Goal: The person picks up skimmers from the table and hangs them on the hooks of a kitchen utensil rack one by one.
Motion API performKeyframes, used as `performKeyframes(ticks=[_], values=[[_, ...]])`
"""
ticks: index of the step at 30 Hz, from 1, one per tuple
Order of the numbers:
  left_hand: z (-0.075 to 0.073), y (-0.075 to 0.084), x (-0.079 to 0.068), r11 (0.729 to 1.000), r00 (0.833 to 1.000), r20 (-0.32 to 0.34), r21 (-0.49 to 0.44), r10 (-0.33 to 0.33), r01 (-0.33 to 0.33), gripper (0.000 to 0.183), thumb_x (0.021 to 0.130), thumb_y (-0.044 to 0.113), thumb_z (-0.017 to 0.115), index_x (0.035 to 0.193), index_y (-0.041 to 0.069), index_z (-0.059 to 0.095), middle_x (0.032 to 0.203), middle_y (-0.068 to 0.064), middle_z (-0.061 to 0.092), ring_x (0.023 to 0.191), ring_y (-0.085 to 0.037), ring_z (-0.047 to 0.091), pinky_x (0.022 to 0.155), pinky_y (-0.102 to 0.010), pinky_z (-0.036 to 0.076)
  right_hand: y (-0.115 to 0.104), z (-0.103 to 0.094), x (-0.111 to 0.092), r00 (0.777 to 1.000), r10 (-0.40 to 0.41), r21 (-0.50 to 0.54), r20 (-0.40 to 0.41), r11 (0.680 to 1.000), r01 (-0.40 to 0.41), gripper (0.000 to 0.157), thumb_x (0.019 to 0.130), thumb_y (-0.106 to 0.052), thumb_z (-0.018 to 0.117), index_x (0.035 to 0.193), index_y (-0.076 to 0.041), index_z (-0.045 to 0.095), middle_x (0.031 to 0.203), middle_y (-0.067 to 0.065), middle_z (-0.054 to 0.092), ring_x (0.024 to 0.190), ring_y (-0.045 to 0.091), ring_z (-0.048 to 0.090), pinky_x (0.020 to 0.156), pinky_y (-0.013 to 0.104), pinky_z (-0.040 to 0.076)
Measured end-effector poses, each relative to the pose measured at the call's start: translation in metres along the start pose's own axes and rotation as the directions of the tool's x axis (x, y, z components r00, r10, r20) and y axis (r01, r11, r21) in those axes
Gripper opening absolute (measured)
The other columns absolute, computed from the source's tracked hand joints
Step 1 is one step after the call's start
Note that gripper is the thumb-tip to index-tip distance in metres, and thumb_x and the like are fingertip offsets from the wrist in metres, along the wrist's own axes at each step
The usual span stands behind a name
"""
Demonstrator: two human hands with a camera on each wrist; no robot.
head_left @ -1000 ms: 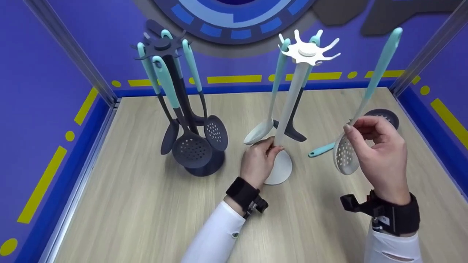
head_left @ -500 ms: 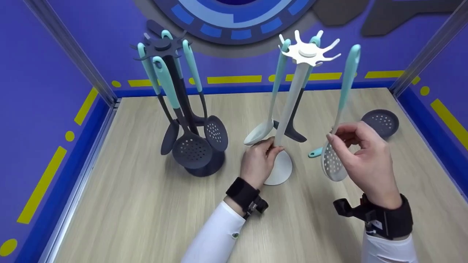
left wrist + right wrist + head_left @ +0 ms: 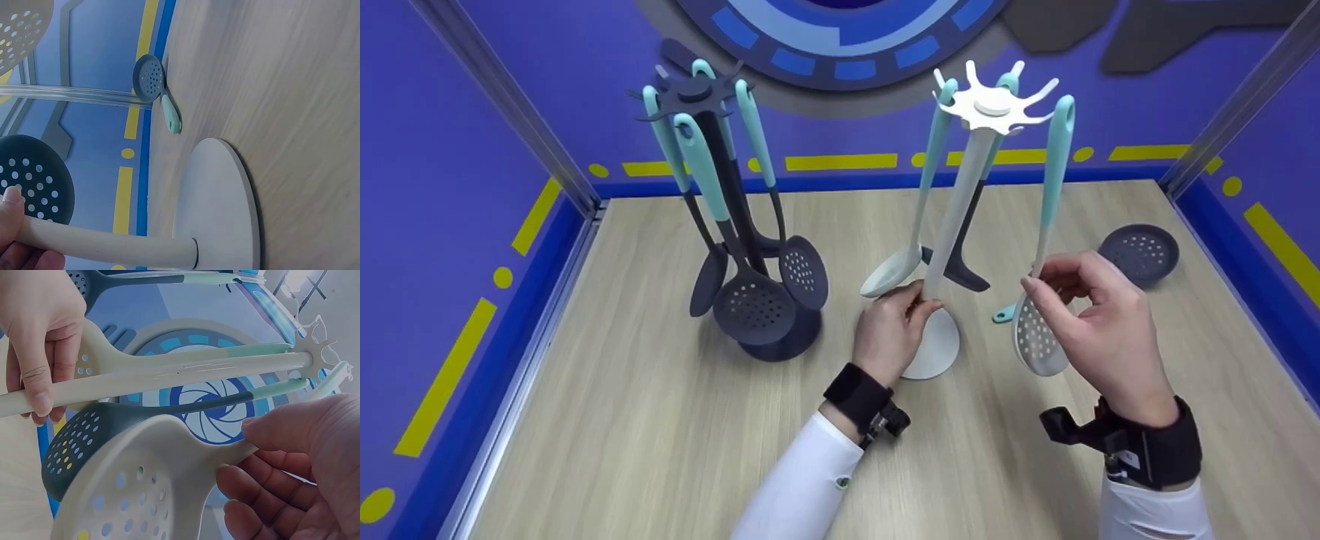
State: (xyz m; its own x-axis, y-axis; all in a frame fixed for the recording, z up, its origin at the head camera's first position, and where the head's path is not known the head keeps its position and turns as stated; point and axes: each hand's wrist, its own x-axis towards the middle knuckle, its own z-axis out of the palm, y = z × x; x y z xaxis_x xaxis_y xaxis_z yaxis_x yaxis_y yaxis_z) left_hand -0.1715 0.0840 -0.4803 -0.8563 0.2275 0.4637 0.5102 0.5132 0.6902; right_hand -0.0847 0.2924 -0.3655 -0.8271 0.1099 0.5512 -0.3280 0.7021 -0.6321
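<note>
In the head view my left hand (image 3: 887,330) grips the white pole (image 3: 956,217) of a utensil stand just above its round base (image 3: 936,352). My right hand (image 3: 1102,330) pinches a white skimmer (image 3: 1041,345) by its neck, holes facing me. The skimmer stands nearly upright, its mint handle (image 3: 1057,150) up beside the right prongs of the stand's white top (image 3: 990,109). On that stand hang a second white skimmer (image 3: 93,354) and a dark skimmer (image 3: 79,439), both perforated in the right wrist view.
A dark stand (image 3: 694,91) with several dark, mint-handled utensils, including a skimmer (image 3: 754,307), stands at left. Another dark skimmer (image 3: 1140,251) lies on the wooden table (image 3: 622,450) at right, its handle partly behind my right hand. Blue walls (image 3: 457,225) close in the back and sides.
My right hand has moved left and slightly down with the white skimmer, bringing its handle from far right to beside the white stand's prongs. The left hand stays put on the pole.
</note>
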Motion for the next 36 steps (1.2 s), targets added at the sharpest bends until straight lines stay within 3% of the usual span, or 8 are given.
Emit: performKeyframes(ticks=[22, 36], values=[[0.0, 0.001, 0.001, 1.0, 1.0, 0.017, -0.005, -0.011, 0.011, 0.025, 0.098, 0.034, 0.073, 0.113, 0.015, 0.076, 0.085, 0.006, 0.072, 0.069, -0.004, 0.057, 0.058, -0.018, 0.045, 0.004, 0.007, -0.001, 1.0, -0.009, -0.011, 0.029, 1.0, 0.01, 0.013, 0.096, -0.011, 0.077, 0.105, -0.005, 0.072, 0.095, -0.004, 0.068, 0.083, 0.002, 0.061, 0.075, 0.009, 0.047], [0.0, 0.002, 0.0, 1.0, 1.0, 0.014, 0.002, -0.024, 0.024, 0.025, 0.098, 0.036, 0.072, 0.113, 0.016, 0.077, 0.085, 0.007, 0.071, 0.071, -0.004, 0.058, 0.06, -0.02, 0.048, -0.001, 0.018, -0.001, 0.999, 0.006, 0.027, 0.047, 1.0, -0.007, 0.011, 0.094, -0.01, 0.079, 0.104, -0.01, 0.076, 0.094, -0.004, 0.071, 0.084, 0.003, 0.062, 0.076, 0.009, 0.047]])
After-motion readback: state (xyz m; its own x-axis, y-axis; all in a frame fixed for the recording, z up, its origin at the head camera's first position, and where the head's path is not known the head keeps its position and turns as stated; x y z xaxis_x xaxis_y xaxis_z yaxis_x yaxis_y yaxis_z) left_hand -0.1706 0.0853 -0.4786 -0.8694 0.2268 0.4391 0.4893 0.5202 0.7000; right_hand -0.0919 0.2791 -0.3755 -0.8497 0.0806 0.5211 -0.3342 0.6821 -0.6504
